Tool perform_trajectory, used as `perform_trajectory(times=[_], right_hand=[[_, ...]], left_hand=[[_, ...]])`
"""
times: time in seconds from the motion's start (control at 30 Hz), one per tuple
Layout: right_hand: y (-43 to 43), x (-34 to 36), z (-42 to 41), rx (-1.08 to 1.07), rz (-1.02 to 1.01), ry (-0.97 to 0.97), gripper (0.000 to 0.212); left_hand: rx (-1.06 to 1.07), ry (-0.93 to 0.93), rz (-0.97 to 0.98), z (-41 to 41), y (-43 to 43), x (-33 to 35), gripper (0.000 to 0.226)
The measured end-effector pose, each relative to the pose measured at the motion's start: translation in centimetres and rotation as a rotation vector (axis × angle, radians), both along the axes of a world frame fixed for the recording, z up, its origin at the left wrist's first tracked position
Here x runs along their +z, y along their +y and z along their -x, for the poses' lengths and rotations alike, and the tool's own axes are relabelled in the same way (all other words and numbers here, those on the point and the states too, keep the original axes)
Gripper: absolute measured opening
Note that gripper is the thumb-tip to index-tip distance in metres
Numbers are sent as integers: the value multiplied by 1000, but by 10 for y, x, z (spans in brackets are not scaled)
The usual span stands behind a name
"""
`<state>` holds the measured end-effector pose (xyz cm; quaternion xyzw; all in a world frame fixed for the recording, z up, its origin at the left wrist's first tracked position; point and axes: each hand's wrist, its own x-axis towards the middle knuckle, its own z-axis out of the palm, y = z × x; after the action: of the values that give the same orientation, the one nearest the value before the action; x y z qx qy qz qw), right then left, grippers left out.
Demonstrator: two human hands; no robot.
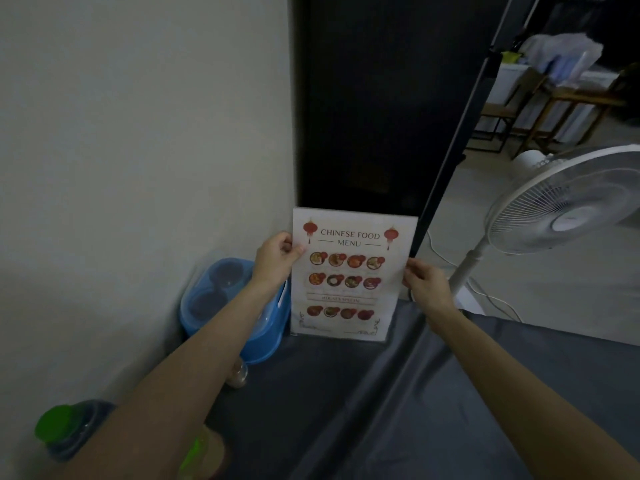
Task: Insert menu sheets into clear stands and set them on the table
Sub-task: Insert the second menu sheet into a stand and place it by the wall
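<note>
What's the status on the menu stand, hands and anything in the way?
Left hand and right hand grip the menu stand sides. Stand upright at table far edge. Blue container close on its left.

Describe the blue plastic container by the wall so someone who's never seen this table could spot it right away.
Start at the pale wall on the left and follow it to the far edge of the dark grey tablecloth. There, just left of the upright Chinese food menu stand held by both hands, sits the round blue plastic container. It is the only blue thing there; the nearer bottles have green caps.
</note>
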<state>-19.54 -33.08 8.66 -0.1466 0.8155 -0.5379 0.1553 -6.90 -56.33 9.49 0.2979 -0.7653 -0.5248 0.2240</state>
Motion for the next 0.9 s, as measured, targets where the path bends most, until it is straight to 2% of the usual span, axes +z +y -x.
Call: perform_trajectory(times=[0.1,0.33,0.43,0.6,0.77,0.9], right_hand=[[3,2,-4,9,-23,9,29],[19,7,-19,7,-113,73,32],[35,8,-35,-1,-106,46,31],[66,6,-62,55,-142,25,32],[98,3,-89,271,-369,118,36],[125,-4,-115,395,-406,110,40]], left_hand=[[-12,-24,-20,-6,4,2,17],[38,-211,-20,-31,19,8,24],[51,-258,-17,-46,31,9,15],[-42,-312,-13,-65,73,13,6],[-158,-415,97,-79,129,7,24],[-300,-517,220,-92,180,-2,39]])
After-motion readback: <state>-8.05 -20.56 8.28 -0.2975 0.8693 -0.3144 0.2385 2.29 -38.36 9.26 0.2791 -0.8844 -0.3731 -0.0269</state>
